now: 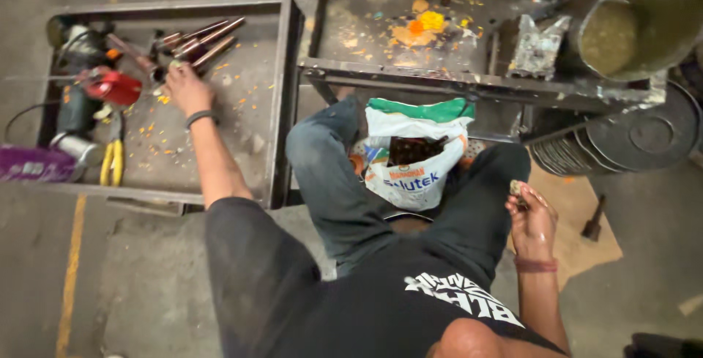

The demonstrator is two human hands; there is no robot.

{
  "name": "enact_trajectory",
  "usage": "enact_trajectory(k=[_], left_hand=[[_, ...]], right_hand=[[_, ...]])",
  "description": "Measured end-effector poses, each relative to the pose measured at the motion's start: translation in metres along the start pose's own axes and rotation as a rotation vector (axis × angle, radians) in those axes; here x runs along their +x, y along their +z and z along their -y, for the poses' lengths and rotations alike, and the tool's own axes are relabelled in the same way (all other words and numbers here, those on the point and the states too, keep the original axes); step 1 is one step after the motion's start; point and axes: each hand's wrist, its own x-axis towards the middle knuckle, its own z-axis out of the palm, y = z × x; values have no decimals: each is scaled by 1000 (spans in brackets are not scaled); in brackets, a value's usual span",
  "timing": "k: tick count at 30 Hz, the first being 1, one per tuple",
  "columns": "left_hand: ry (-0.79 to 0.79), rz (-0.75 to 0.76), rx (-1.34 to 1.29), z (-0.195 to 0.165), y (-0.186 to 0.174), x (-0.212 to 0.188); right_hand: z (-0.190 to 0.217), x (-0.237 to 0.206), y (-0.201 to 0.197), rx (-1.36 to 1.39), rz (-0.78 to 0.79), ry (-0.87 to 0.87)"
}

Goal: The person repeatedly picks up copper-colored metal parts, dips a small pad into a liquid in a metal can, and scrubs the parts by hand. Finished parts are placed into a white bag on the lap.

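My left hand [186,87] reaches out over a shallow metal tray [277,102] and touches the near end of a cluster of brown metal tubes [199,42] lying in it. My right hand [530,215] is raised beside my right knee, fingers closed on a small pale lump [516,187]. Between my knees stands an open white-and-green bag [414,146] with dark contents.
The tray also holds a red tool [111,87], yellow-handled pliers [112,160] and a grinder [77,43]. Ahead is a metal bench [410,80] with orange powder [421,25], a large steel drum [633,25] and stacked round lids [622,142]. A hammer [593,219] lies on cardboard.
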Motion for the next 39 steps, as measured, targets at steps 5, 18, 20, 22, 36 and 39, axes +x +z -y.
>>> enact_trajectory(k=[5,18,20,22,36,39], left_hand=[[-195,314,-73,-6,-35,-4],[116,65,-949,-35,-61,-65],[-187,301,-1538,-56,-92,-84],[-110,245,-1837,-86,-119,-99],[433,1055,-2285,-292,-107,-101],[347,1087,-2353,-279,-89,-114]], right_hand=[[-18,3,-12,74,56,73],[19,-27,-4,-50,185,17],[35,-30,-1,-67,256,34],[50,-33,7,-35,384,-57],[195,9,136,-1121,66,-1130],[203,43,161,-1398,-8,-1278]])
